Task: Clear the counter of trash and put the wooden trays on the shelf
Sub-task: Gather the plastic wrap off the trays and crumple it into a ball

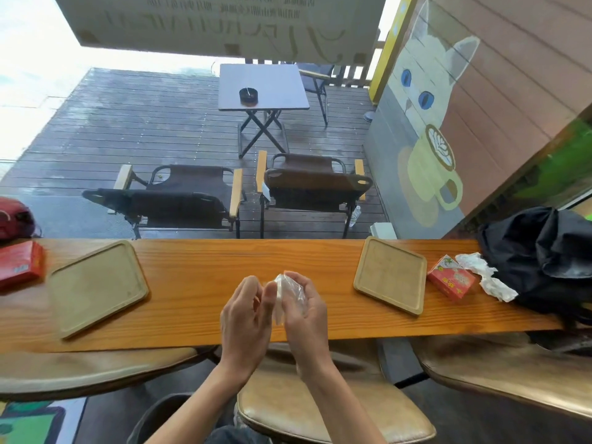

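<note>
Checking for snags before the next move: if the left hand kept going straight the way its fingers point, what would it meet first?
Probably the crumpled clear plastic wrapper held in the right hand; the left hand has its fingertips almost touching it. Depth is hard to judge.

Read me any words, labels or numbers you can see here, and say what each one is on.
Nothing can be read.
Hanging banner: large and small characters, seen mirrored from behind, unreadable.
Right red box: printed label, too blurred.
Left red box: small light mark, too blurred.
Cat mural: picture only, no text.
</note>
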